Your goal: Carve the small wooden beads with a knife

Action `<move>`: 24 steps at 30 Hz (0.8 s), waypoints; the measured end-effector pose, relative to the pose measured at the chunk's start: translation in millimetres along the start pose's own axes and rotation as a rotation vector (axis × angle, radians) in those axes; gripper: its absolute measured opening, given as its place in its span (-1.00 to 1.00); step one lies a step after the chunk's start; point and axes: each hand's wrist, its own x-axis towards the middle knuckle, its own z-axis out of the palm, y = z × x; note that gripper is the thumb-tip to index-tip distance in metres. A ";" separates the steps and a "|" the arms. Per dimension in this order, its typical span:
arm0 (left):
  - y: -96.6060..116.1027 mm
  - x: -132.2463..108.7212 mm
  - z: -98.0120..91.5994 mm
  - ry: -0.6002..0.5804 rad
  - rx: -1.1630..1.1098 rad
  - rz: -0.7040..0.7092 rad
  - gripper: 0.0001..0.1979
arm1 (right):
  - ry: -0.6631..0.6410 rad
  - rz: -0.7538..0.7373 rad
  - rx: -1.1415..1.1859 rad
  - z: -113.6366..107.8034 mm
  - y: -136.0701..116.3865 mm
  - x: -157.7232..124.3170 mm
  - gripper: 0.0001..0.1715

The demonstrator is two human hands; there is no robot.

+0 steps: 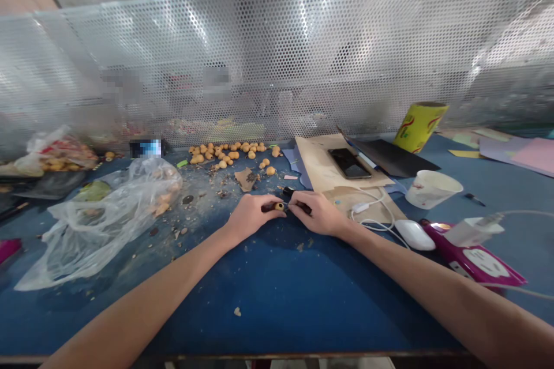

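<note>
Over the middle of the blue table (pixel 268 294), my left hand (pixel 246 214) is closed around a small gourd (pixel 279 206) whose cut, open end points right. My right hand (pixel 319 213) pinches a thin tool with a dark handle (pixel 306 208); its slim metal tip is at the gourd's opening. Whether the tip is inside, I cannot tell. Just behind my fingers lies a short black object with a pale tip (pixel 285 191). Farther back, several small tan gourds (pixel 234 155) lie in a loose group near a torn brown scrap (pixel 246 179).
Left stands a crumpled clear plastic bag (pixel 99 225), amid seeds and crumbs. On the right are a phone (pixel 348 163) on brown paper, a white cable (pixel 372 220), a paper cup (pixel 433 189), a yellow roll (pixel 419 127) and a magenta power strip (pixel 480 259). A perforated metal screen (pixel 268 57) closes the back.
</note>
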 end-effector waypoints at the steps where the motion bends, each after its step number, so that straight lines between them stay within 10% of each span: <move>1: -0.2 0.1 0.7 0.018 -0.006 -0.003 -0.70 | -0.005 0.001 -0.002 0.4 -0.2 0.2 -0.83; 24: 0.0 3.2 6.1 0.049 -0.044 0.010 -0.69 | -0.013 -0.013 -0.036 2.4 0.0 1.6 -0.82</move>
